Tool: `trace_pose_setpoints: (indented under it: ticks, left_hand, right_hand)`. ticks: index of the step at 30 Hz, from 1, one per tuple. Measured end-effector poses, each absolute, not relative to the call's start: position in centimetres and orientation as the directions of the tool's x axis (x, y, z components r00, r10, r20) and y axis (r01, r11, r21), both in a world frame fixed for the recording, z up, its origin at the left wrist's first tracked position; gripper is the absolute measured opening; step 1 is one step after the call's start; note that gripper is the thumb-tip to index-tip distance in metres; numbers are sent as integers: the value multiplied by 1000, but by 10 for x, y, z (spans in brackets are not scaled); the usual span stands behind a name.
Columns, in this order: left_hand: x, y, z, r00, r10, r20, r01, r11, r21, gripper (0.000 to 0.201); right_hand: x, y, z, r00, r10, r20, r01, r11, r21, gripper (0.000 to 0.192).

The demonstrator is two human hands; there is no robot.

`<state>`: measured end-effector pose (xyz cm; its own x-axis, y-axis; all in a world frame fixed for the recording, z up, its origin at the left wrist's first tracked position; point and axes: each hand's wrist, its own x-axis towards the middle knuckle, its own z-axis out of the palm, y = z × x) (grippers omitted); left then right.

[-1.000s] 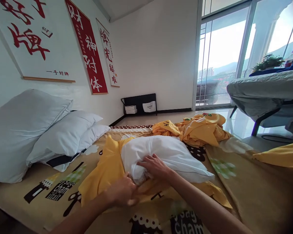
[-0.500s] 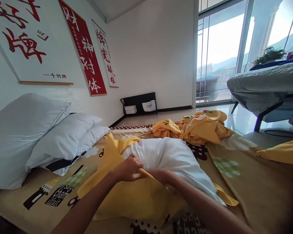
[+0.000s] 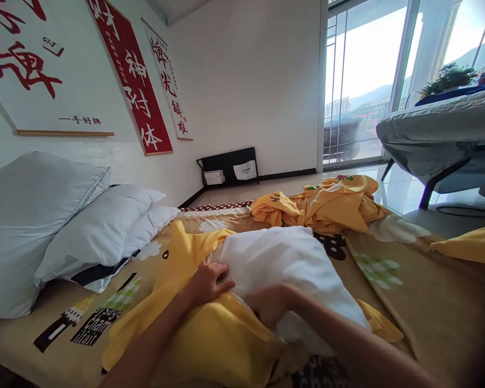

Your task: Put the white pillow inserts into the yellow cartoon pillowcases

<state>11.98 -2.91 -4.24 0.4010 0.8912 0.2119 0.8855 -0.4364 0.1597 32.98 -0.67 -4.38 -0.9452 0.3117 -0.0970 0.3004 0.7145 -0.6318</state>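
A white pillow [image 3: 291,264] lies in the middle of the bed, its near end inside a yellow pillowcase [image 3: 210,334]. My left hand [image 3: 208,281] grips the pillowcase's upper edge where it meets the pillow's left side. My right hand [image 3: 272,304] is closed on the pillow's near end at the case's opening. The yellow cloth bunches over my forearms and hides the pillow's near corner.
Three white pillows [image 3: 64,215] lean on the wall at the left. A heap of yellow cloth [image 3: 323,205] lies at the bed's far end, on a patterned tan sheet [image 3: 412,291]. A grey covered table [image 3: 440,134] and glass doors stand at the right.
The yellow pillowcase has been drawn up over the pillow's near end. My left hand rose from the bed to the pillow's left side; my right hand slid toward me along the pillow.
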Motion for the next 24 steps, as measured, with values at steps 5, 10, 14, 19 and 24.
trace_pose_setpoints:
  ticks: [5, 10, 14, 19, 24]
  left_hand:
    - [129, -38, -43, 382, 915, 131, 914, -395, 97, 45]
    - [143, -61, -54, 455, 887, 77, 890, -454, -31, 47]
    - [150, -90, -66, 521, 853, 44, 846, -508, -159, 49]
    - [151, -106, -50, 489, 870, 60, 852, -462, -248, 40]
    - [150, -81, 0, 344, 840, 420, 932, -251, -262, 28]
  right_hand:
    - [344, 27, -7, -856, 516, 27, 349, 617, -706, 31]
    - [340, 48, 15, -463, 768, 443, 665, 631, -399, 29]
    - [339, 54, 5, -452, 784, 425, 733, 598, -323, 41]
    - [348, 33, -13, -557, 782, 279, 726, 622, -293, 51]
    - [363, -1, -13, -663, 715, 220, 614, 688, -386, 50]
